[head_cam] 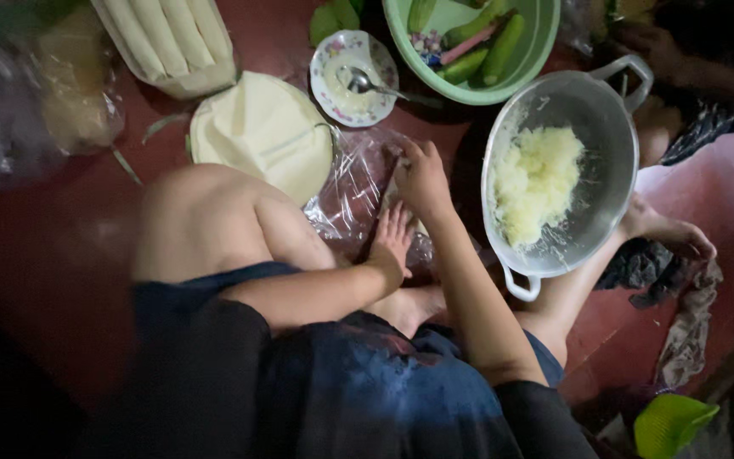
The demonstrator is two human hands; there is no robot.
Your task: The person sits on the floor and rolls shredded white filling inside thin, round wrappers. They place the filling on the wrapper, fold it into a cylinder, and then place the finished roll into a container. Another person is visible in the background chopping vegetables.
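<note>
My left hand [391,241] lies flat, fingers spread, on a sheet of clear plastic film [358,183] spread on the red floor. My right hand [420,177] presses down on the same film just beyond it, fingers curled over something pale under them that I cannot make out. A stack of round pale wrappers [261,132] lies left of the film. To the right stands a metal pot [613,183] holding shredded yellow-white filling [533,183].
A small patterned dish [333,64] with a spoon [367,83] sits beyond the film. A green basin [537,47] holds long green vegetables. A tray of pale rolls [172,38] is at top left, plastic bags at far left. Another person's foot [669,231] rests right.
</note>
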